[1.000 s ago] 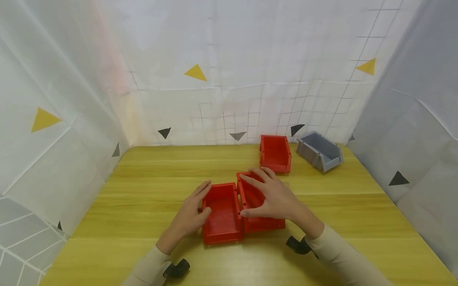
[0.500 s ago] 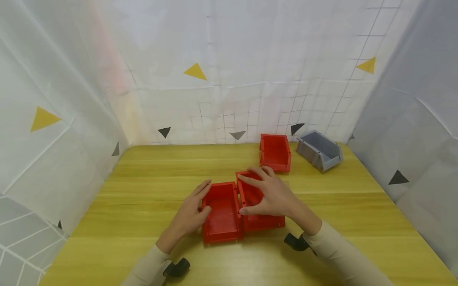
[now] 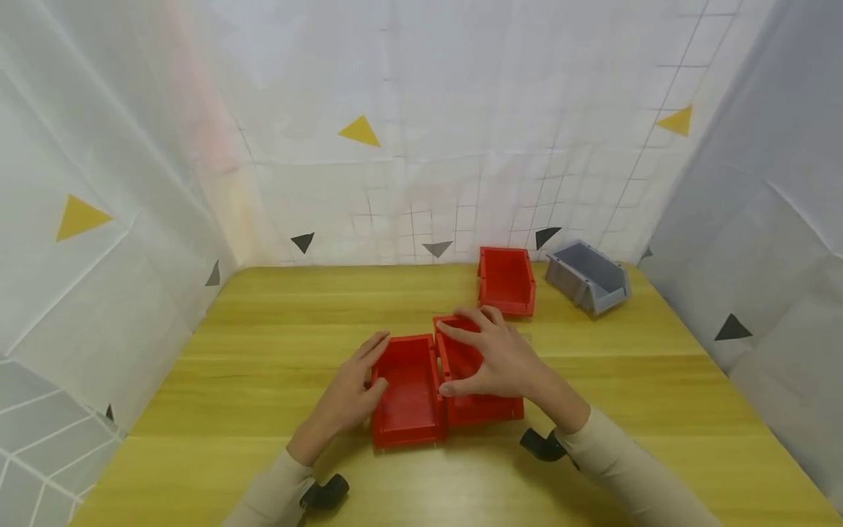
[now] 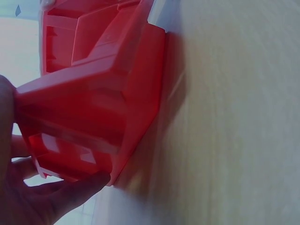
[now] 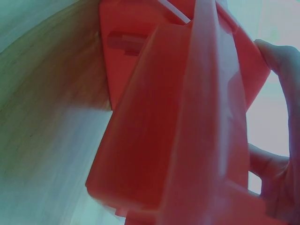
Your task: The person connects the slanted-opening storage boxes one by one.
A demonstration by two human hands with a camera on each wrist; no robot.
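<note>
Two red plastic storage bins stand side by side on the table, their neighbouring walls touching or nearly so. At the left red bin [image 3: 407, 395] my left hand [image 3: 349, 391] has its thumb at the left rim and its fingers along the outer wall; the left wrist view shows fingers [image 4: 77, 194] against that wall. My right hand [image 3: 503, 362] reaches over the right red bin [image 3: 484, 411], thumb near the rim between the bins and fingers spread toward the back rim. Both bins look bare inside where visible. The right hand covers much of its bin.
Behind the right hand stands another red bin [image 3: 507, 282], with a grey bin [image 3: 588, 278] angled to its right. The wooden table [image 3: 276, 315] meets a white sheet [image 3: 428, 197] at the back, and sheets rise at both sides.
Hands and bins hold almost the same places. The right hand and its sleeve have shifted very slightly to the left.
</note>
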